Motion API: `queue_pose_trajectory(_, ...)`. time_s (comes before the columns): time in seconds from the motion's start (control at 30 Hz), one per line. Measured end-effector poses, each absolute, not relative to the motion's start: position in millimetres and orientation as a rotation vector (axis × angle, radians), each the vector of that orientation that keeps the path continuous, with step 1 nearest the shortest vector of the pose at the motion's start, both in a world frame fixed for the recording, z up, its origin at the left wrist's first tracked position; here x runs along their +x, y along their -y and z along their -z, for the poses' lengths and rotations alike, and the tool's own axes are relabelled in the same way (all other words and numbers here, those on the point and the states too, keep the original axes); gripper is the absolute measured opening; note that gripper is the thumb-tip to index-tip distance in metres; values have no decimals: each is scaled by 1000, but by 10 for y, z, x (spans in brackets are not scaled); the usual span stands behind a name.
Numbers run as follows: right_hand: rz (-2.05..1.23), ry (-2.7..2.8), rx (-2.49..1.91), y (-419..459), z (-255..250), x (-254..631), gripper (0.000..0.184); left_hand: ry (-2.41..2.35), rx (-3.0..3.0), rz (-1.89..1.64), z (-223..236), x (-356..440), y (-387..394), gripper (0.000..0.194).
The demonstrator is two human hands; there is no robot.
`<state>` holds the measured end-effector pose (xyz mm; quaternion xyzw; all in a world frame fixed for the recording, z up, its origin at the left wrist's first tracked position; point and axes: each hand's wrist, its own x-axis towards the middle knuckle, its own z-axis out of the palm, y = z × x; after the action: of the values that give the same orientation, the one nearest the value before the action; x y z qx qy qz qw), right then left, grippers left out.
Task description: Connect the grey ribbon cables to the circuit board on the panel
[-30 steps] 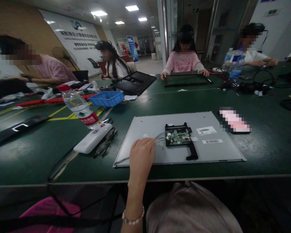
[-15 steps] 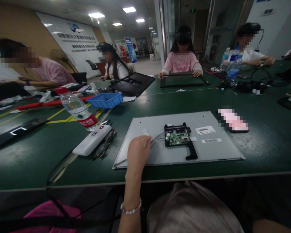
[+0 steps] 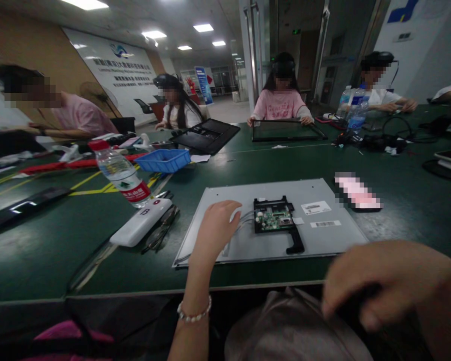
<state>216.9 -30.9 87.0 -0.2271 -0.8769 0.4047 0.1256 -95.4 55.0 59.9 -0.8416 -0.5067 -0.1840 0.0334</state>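
My left hand [image 3: 218,225] is over the left part of a flat grey display panel [image 3: 334,240]. Its thumb and fingers curve apart, and panel shows in the gap between them. Thin grey cables [image 3: 245,218] run from a green circuit board [image 3: 273,219] toward this hand; whether the fingertips touch them I cannot tell. The board sits in a black bracket [image 3: 296,241] on the panel. Blurred by motion, my right hand [image 3: 387,283] is above the table's front edge, right of the bracket. Its thumb and forefinger are apart, with nothing visible between them.
A phone [image 3: 357,193] lies right of the panel. On the left are a white power bank [image 3: 140,223], glasses [image 3: 161,230], a water bottle [image 3: 122,175] and a blue tray [image 3: 164,160]. Across the table, a person [image 3: 281,103] holds a black frame [image 3: 285,139].
My right hand has come into view at the lower right. My left hand has shifted slightly, and its thumb and fingers have parted near the cables. The view has tilted up a little.
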Motion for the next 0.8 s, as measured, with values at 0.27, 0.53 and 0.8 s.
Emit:
queue_pose_trajectory(0.27,-588,2434,-1136,-616,-364,2040,17,1289,-2801,154,-639,-447,-1112,28)
queue_pose_trajectory(0.53,-453,2440,-1068,-646,-137,2120,18,1292,-2775,100,-450,-385,-1330,27)
queue_pose_trajectory(0.8,-438,2375,-1098,-616,-138,2185,20,1355,-2655,129,-527,-248,-1446,29)
